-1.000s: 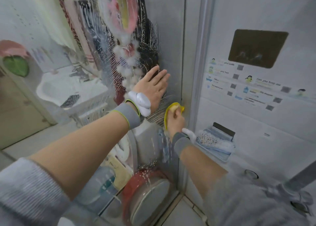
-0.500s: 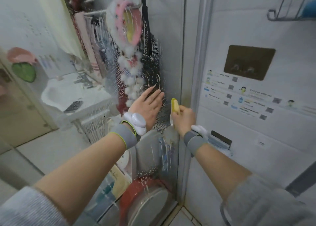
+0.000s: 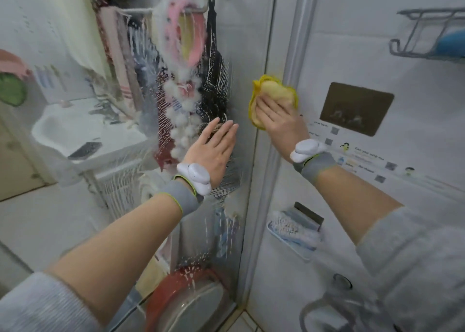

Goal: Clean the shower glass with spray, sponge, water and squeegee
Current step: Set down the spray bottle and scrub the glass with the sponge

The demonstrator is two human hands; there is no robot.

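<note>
The shower glass (image 3: 241,42) stands in front of me, streaked with white foam over its middle. My left hand (image 3: 214,148) lies flat against the glass with straight fingers, holding nothing. A yellow sponge (image 3: 274,92) sits against the right edge of the glass, by the metal frame (image 3: 284,120). My right hand (image 3: 276,119) presses the sponge with flat, spread fingers. No spray bottle or squeegee shows.
A white tiled wall (image 3: 377,55) fills the right side, with a dark plaque (image 3: 356,107), a sticker strip, a wire shelf (image 3: 427,34) and a soap tray with a brush (image 3: 294,228). Behind the glass are a sink (image 3: 75,135), hanging towels and a red basin (image 3: 186,296).
My right hand has carried the sponge upward along the right edge of the glass and now lies flat on it. My left hand stays on the glass.
</note>
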